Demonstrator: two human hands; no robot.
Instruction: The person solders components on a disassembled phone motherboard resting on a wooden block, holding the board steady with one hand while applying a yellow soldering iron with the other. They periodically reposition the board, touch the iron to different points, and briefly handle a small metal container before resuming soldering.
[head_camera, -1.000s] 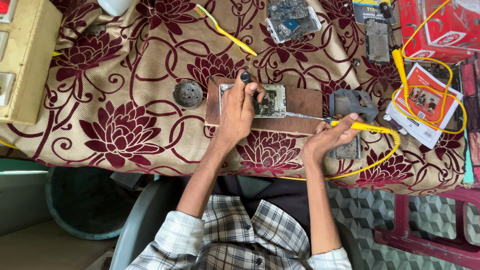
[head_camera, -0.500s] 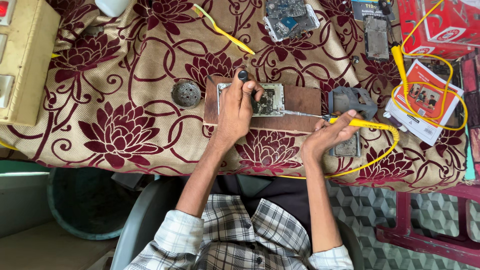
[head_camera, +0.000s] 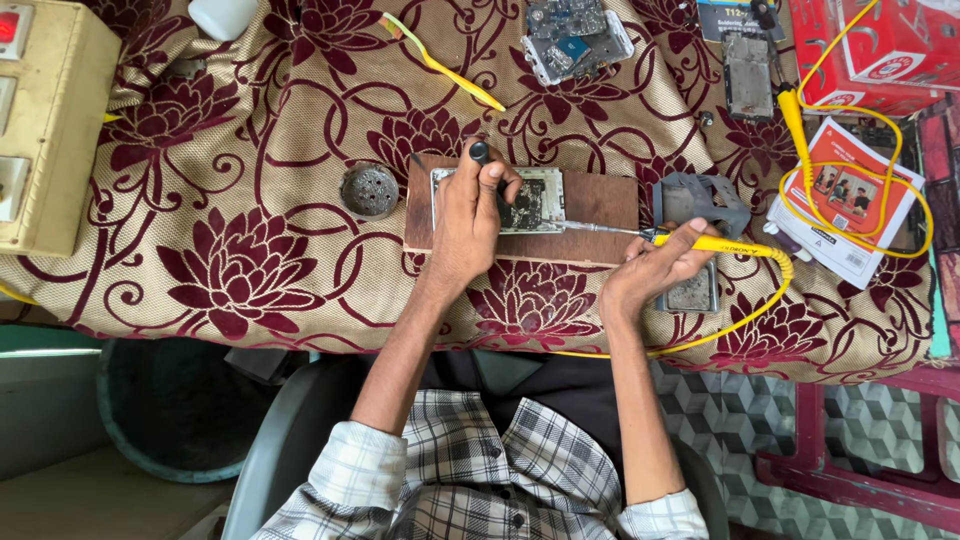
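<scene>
Head view: left hand (head_camera: 470, 215) pinches a black-tipped tool (head_camera: 480, 152) over the circuit board (head_camera: 530, 200), while, at three o'clock, right hand (head_camera: 655, 270) grips a yellow soldering iron (head_camera: 715, 243).

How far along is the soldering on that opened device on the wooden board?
Done: the opened device lies flat on the wooden board, its inside exposed. In hand: the left hand rests on it, holding a small dark-tipped tool; the right hand holds the yellow soldering iron, tip pointing at the device's right edge. Left: the joints are too small to judge; the device is not closed up.
</scene>
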